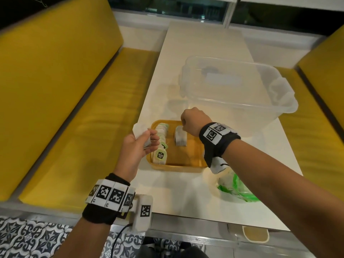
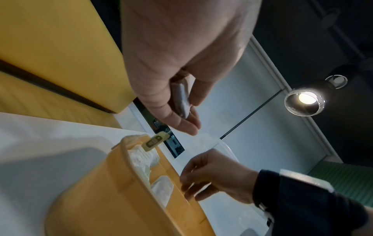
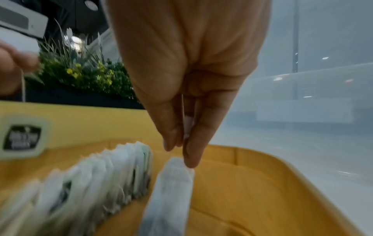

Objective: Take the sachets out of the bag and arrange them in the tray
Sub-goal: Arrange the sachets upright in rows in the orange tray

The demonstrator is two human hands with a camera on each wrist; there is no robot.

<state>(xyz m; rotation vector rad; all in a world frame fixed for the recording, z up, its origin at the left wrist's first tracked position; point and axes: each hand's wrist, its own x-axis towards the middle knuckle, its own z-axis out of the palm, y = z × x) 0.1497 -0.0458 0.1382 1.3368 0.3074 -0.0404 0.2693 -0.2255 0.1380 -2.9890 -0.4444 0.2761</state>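
A yellow tray sits on the white table. A row of several tea sachets stands along its left side, with a green tag at the near end. My right hand points down into the tray, thumb and forefinger pinched at the top edge of a separate upright sachet. My left hand hovers at the tray's left rim and grips a white sachet with its string hanging. The green-tinted plastic bag lies under my right forearm.
A large clear plastic bin stands just behind and right of the tray. Yellow bench seats flank the table on both sides. Bare tabletop lies between the tray and the near edge.
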